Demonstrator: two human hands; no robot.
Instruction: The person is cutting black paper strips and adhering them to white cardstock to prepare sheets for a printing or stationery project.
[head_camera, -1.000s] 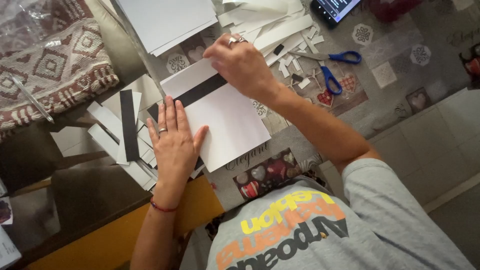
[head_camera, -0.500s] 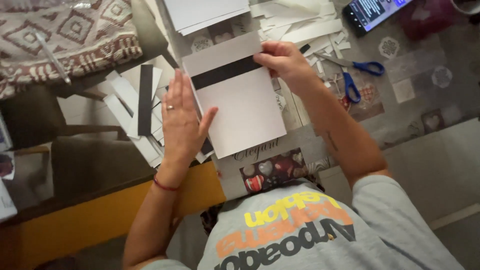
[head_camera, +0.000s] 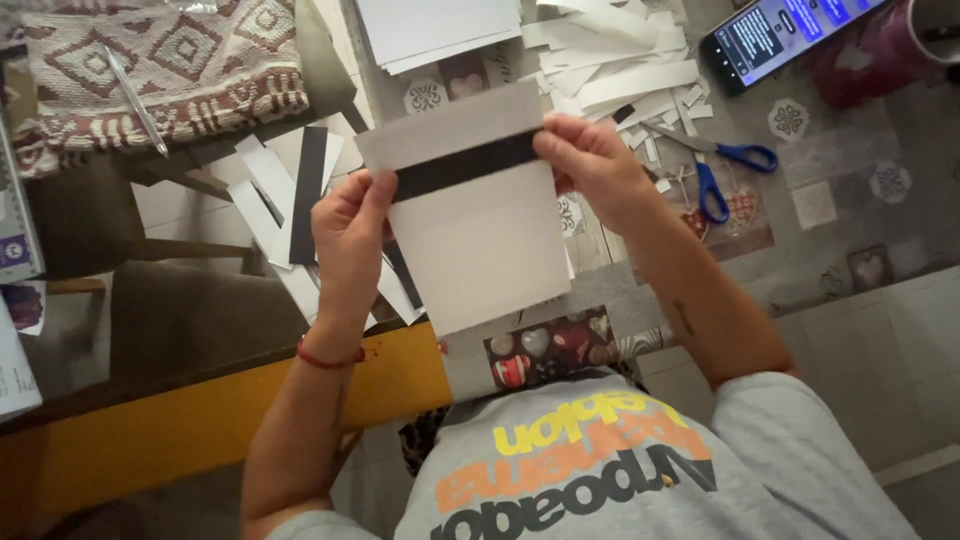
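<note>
1. White card (head_camera: 480, 250) with black strip (head_camera: 465, 167): held lifted above the table (head_camera: 820, 260).
2. Left hand (head_camera: 348, 235): fingers pinched on the left edge.
3. Right hand (head_camera: 590, 165): fingers clamped on the strip's right end.
4. Strip is best pressed flat, square to both edges.

card (head_camera: 478, 235): white, black stripe | scissors (head_camera: 722, 172): blue handles | wristband (head_camera: 326, 358): red

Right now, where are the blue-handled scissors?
In the head view the blue-handled scissors lie on the patterned tablecloth, right of the right hand, below the pile of white paper strips and the smartphone.
</note>
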